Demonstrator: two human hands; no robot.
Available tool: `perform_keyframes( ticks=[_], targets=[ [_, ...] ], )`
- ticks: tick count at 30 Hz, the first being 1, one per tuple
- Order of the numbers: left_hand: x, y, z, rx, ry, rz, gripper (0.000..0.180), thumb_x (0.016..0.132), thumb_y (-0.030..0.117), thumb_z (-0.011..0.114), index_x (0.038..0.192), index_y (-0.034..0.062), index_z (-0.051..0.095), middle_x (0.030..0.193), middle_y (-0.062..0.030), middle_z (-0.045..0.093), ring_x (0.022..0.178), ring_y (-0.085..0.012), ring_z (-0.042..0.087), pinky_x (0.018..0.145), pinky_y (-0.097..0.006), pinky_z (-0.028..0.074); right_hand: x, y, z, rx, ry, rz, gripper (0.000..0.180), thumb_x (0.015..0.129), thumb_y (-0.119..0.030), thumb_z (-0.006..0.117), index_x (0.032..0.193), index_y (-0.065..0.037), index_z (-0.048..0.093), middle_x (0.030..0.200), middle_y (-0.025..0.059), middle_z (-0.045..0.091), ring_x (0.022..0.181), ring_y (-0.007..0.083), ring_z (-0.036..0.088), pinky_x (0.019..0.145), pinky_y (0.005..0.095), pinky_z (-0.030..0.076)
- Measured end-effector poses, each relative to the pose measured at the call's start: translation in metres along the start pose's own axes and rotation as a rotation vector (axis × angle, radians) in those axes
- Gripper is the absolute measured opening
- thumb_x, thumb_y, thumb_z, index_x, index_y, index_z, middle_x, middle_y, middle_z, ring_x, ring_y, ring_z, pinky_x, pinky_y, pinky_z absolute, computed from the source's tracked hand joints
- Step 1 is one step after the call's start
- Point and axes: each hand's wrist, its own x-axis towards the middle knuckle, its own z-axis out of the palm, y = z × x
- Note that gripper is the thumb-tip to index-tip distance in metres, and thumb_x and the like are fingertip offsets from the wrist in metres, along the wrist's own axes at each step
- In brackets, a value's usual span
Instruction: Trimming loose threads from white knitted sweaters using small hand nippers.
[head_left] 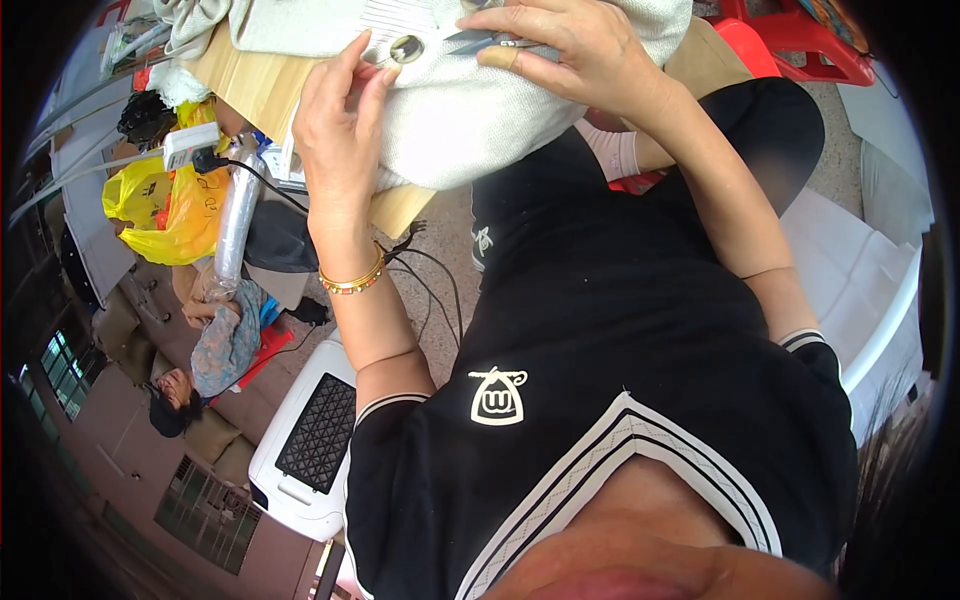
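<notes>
Head view: cream knitted fabric lies bunched at the top edge, spread over a pale wooden counter and hanging past its near edge toward the person's lap. On the fabric, between the two hands, sits a small round dark piece with a pale rim; its exact kind is too small to tell. The left hand is at its left, thumb and forefinger close together near the round piece; whether they pinch anything cannot be told. The right hand grips small grey-bladed snips, the blades pointing left toward the round piece, and a yellowish cover is on the thumb. A bracelet circles the left wrist. Left of the counter are a white power adapter, a yellow plastic bag and a clear plastic roll. Further out, a co-worker in a patterned top and a white appliance with a dark grille appear. Red stools stand at upper right.
</notes>
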Motion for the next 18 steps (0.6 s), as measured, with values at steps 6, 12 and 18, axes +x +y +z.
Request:
perform_keyframes(
  ticks=[6,12,18],
  targets=[
    [0.000,0.000,0.001,0.107,0.045,0.022,0.013,0.088,0.007,0.074,0.101,0.0030,0.075,0.086,-0.0090,0.065,0.077,-0.0208,0.064,0.070,-0.032,0.052,0.000,-0.003,-0.001,-0.008,-0.022,0.040,0.030,0.087,-0.021,0.075,0.112,-0.005,0.070,0.084,0.0103,0.062,0.071,0.0276,0.063,0.062,0.0353,0.051],
    [0.008,-0.004,0.002,0.180,0.113,0.290,0.006,0.091,0.005,0.070,0.097,0.0031,0.070,0.100,-0.0104,0.070,0.083,-0.0233,0.067,0.074,-0.031,0.053,0.001,-0.005,-0.002,-0.022,-0.044,0.058,0.031,0.087,-0.023,0.075,0.112,-0.006,0.070,0.085,0.0103,0.062,0.072,0.0277,0.064,0.062,0.0355,0.051],
    [0.009,-0.009,0.008,-0.284,-0.017,0.169,0.009,0.101,0.007,0.060,0.105,-0.0001,0.062,0.125,-0.0140,0.068,0.094,-0.0139,0.065,0.079,-0.028,0.053,0.005,-0.005,-0.003,-0.012,-0.074,0.082,0.031,0.088,-0.023,0.074,0.113,-0.006,0.070,0.085,0.0105,0.062,0.072,0.0278,0.064,0.062,0.0353,0.051]
  ],
)
